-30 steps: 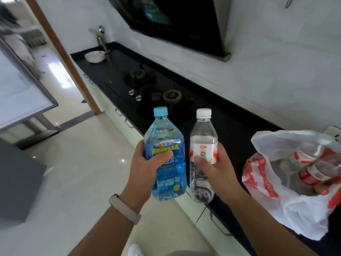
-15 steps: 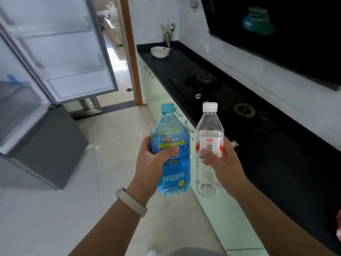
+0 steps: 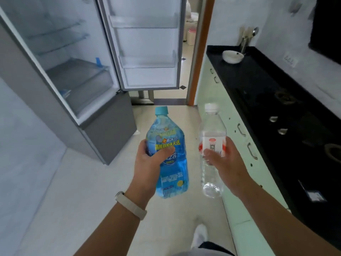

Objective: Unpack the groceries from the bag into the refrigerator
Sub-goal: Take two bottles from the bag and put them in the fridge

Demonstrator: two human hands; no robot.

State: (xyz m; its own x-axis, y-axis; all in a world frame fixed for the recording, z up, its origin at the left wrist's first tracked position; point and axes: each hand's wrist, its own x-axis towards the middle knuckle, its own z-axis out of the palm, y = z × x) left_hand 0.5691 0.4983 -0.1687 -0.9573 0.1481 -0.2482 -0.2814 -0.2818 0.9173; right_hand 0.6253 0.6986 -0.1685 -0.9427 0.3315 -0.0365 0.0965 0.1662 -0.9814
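Note:
My left hand [image 3: 150, 164] grips a blue bottle [image 3: 168, 157] with a teal cap and a yellow-lettered label, held upright and tilted slightly left. My right hand [image 3: 224, 163] holds a clear water bottle [image 3: 212, 145] with a white cap and a red and white label. Both bottles are at chest height over the floor. The grey refrigerator [image 3: 103, 130] stands ahead on the left with its upper door [image 3: 147, 43] swung wide. Its glass shelves [image 3: 57, 37] and door racks look bare. The grocery bag is out of view.
A black countertop [image 3: 267, 85] with a gas hob runs along the right, over pale green cabinets [image 3: 221, 108]. A white bowl [image 3: 232, 56] and a utensil holder [image 3: 246, 39] sit at its far end. A wooden door frame [image 3: 200, 52] lies beyond the fridge door. My shoe [image 3: 200, 235] shows on the tiled floor.
The view has swung left from the counter and bag toward the open refrigerator, which is now nearer. Both hands still hold their bottles, now a little further apart.

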